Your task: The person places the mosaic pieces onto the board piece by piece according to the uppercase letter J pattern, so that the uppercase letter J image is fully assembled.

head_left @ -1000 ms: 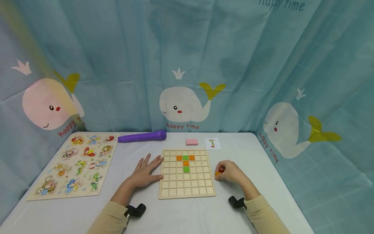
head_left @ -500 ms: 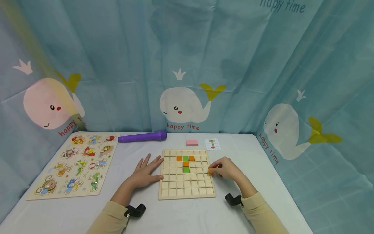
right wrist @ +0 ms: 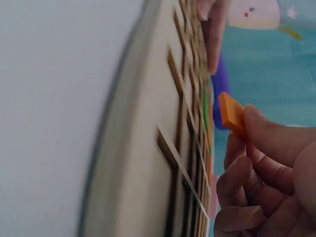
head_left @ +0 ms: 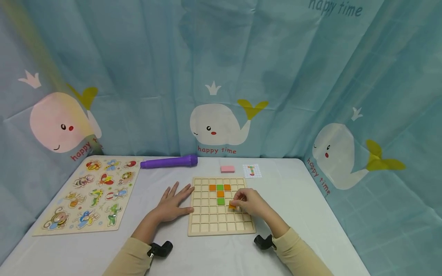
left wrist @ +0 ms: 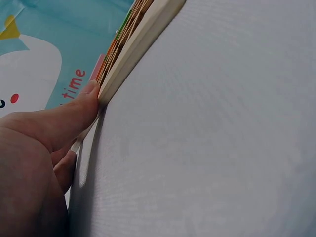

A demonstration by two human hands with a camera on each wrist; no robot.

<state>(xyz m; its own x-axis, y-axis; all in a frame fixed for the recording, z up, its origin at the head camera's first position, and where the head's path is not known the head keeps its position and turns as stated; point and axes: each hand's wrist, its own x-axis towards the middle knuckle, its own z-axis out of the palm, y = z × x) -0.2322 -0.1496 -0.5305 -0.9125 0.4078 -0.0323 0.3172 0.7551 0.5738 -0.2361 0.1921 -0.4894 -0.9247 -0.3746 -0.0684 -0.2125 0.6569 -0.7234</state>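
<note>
My right hand [head_left: 251, 202] pinches an orange square tile [right wrist: 232, 115] between thumb and index finger, over the wooden grid board [head_left: 221, 233]. In the right wrist view its other fingers curl toward the palm, and the tile is held up off the grid. Seated in the board are a row of orange, green [head_left: 220, 187] and orange tiles, with an orange tile [head_left: 220, 194] and a green tile [head_left: 221, 201] below its middle. My left hand [head_left: 169, 207] lies with spread fingers at the board's left edge; its thumb [left wrist: 84, 106] touches the frame.
A pink block [head_left: 227, 169] and a small pattern card [head_left: 252, 171] lie beyond the board. At the back left is a purple stick [head_left: 169, 162], beside a large insect puzzle board [head_left: 77, 201]. A blue whale-print curtain [head_left: 290, 76] hangs behind the white table.
My right hand has moved left from the table beside the board, crossing its right edge with the orange tile. My left hand has stayed in place.
</note>
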